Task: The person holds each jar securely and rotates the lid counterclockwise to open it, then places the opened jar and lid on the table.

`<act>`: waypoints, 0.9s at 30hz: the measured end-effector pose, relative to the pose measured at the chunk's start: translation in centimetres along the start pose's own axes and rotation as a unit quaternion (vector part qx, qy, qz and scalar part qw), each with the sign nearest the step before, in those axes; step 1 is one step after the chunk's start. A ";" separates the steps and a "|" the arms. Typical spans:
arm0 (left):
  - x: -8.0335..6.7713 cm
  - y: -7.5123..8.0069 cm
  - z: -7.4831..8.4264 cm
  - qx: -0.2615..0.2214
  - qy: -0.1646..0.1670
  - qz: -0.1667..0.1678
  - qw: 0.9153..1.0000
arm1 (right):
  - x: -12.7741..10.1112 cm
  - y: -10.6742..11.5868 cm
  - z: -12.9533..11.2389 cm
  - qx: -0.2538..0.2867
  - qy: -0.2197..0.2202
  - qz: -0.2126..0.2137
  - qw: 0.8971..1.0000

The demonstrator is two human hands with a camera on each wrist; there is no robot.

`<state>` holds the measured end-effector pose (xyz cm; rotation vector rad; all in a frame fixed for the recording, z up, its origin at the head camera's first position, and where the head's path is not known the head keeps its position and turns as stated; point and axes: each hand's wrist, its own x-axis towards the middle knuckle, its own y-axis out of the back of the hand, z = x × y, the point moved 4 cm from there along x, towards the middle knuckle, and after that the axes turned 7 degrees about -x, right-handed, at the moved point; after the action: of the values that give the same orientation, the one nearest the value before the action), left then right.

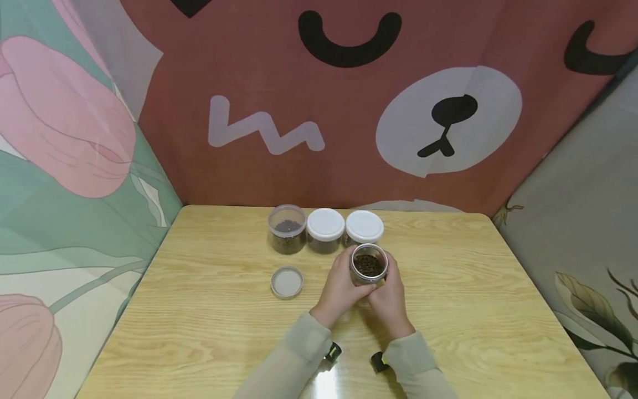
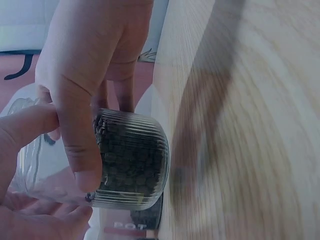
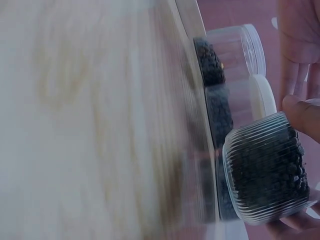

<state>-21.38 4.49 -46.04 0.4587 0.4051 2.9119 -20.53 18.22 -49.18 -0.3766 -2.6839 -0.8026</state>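
Both hands are wrapped around one small clear ribbed jar (image 1: 369,265) that has no lid on and is partly filled with dark little granules. The left hand (image 1: 341,288) has its fingers curled around the jar's left side, and the right hand (image 1: 389,296) does the same on the other side, so it's clamped between them just above the wooden table (image 1: 199,321). In the left wrist view the jar (image 2: 132,160) sits right by the tabletop with a thumb pressed across its ribbed wall; I can't really tell if the base is touching the wood or just off it. The right wrist view shows the same jar (image 3: 265,167) pinched between fingertips. Taking that held jar as the reference: directly behind it, nearly touching, is a white-lidded jar (image 1: 364,227), another white-lidded jar (image 1: 325,228) sits behind and to its left, and further left in that same row is an open jar (image 1: 287,228) with dark stuff in it. A loose lid (image 1: 287,281) lies flat on the table well to the left of the held jar, in front of the open one.
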 end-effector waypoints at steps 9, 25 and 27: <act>0.8 -1.9 0.1 -0.027 0.041 -0.003 0.999 | 1.1 1.6 1.3 -0.022 0.006 -0.007 1.000; 2.3 -3.7 1.1 0.021 0.000 0.015 1.000 | 3.3 3.5 2.5 -0.041 -0.002 0.025 0.999; 2.5 -3.9 1.0 0.024 0.008 0.017 1.000 | 3.6 3.5 2.6 -0.049 0.008 0.031 0.998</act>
<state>-22.88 8.96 -45.54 0.4521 0.4746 2.9457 -23.20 23.12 -48.20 -0.4707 -2.6103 -0.9178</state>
